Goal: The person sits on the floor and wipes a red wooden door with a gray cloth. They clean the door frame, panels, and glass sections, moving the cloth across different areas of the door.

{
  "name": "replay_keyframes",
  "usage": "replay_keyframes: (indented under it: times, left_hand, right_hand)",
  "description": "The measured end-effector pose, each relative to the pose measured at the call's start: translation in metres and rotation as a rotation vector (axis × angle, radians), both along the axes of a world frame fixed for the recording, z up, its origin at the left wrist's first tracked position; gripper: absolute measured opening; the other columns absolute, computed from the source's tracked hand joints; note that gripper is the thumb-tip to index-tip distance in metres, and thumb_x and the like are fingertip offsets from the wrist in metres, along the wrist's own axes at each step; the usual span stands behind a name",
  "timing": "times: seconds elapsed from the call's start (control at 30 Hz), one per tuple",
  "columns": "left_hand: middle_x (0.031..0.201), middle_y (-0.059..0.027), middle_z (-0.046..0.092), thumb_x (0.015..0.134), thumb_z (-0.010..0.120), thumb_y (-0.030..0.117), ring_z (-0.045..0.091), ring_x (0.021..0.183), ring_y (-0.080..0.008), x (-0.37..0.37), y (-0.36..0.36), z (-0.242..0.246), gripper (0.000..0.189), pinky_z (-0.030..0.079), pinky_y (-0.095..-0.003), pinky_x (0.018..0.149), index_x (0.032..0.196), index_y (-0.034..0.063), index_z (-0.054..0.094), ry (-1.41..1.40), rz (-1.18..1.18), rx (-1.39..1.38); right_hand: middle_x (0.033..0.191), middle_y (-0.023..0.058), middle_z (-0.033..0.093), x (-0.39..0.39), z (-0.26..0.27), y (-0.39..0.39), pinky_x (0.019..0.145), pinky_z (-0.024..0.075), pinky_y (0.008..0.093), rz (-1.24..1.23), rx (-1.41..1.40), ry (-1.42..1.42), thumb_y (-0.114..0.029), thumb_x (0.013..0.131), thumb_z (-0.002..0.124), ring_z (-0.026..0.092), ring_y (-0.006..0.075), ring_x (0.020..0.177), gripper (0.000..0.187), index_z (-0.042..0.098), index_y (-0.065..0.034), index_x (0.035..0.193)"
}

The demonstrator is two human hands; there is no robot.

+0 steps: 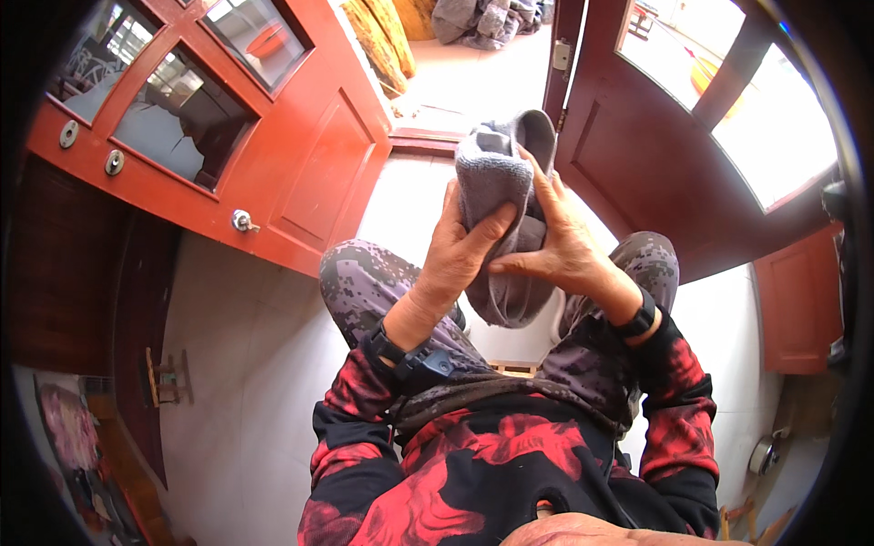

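Note:
A folded grey fabric piece with a fuzzy, towel-like surface (pixel 488 184) is held up between both hands, above the gap between the knees. My left hand (pixel 461 249) grips its left side, the thumb lying across the front. On the right side, my right hand (pixel 563 235) has its fingers around the upper layers and its thumb across the lower part. A loop of the same grey fabric curves out at the top right. Whether it is one piece or several layered together, I cannot tell. Dark bands circle both wrists.
Red door leaves with glass panes stand at left (pixel 328 170) and right (pixel 614 150). Beyond the doorway lie a grey cloth pile (pixel 478 20) and yellow-brown items (pixel 379 41). A small wooden stool (pixel 167 379) is at left, a round metal object (pixel 763 456) at lower right.

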State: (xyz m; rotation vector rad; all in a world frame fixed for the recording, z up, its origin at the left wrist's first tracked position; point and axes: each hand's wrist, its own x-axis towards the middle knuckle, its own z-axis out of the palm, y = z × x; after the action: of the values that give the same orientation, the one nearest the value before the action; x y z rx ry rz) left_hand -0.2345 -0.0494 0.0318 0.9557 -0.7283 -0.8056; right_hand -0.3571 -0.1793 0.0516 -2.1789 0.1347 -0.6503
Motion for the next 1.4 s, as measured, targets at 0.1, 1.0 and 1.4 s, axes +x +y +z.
replay_keyframes:
  times: [0.1,1.0,1.4]
  left_hand:
    - [0.126,-0.0064,0.053,0.099,0.066,0.025,0.051,0.119,-0.0151,0.008,0.006,-0.001,0.057,0.042,-0.0301,0.105,0.144,0.0025,0.039,-0.013,0.056,-0.001]
    - [0.143,-0.0164,0.048,0.095,0.058,0.062,0.046,0.131,-0.0236,0.276,0.2,0.006,0.082,0.035,-0.0392,0.113,0.144,-0.0024,0.042,-0.604,1.512,0.15]
    - [0.147,-0.0171,0.049,0.098,0.059,0.054,0.054,0.125,-0.025,0.294,0.195,-0.032,0.079,0.045,-0.0353,0.108,0.145,-0.0071,0.042,-0.642,1.51,0.127]
  right_hand:
    - [0.145,0.028,0.041,0.028,-0.027,-0.002,0.111,0.0391,0.0477,0.034,0.035,-0.03,-0.025,0.066,0.087,0.044,0.0458,0.135,0.115,0.021,-0.0119,0.159]
    - [0.118,0.0125,0.064,0.066,-0.13,-0.068,0.096,0.0541,0.0321,-0.189,0.952,0.01,-0.002,0.086,0.064,0.066,0.02,0.105,0.048,0.053,0.0027,0.133]
    - [0.109,0.0079,0.069,0.197,-0.189,-0.059,0.087,0.0535,0.029,-0.147,0.771,-0.078,-0.005,0.083,0.069,0.066,0.0152,0.095,0.047,0.058,-0.0015,0.128]
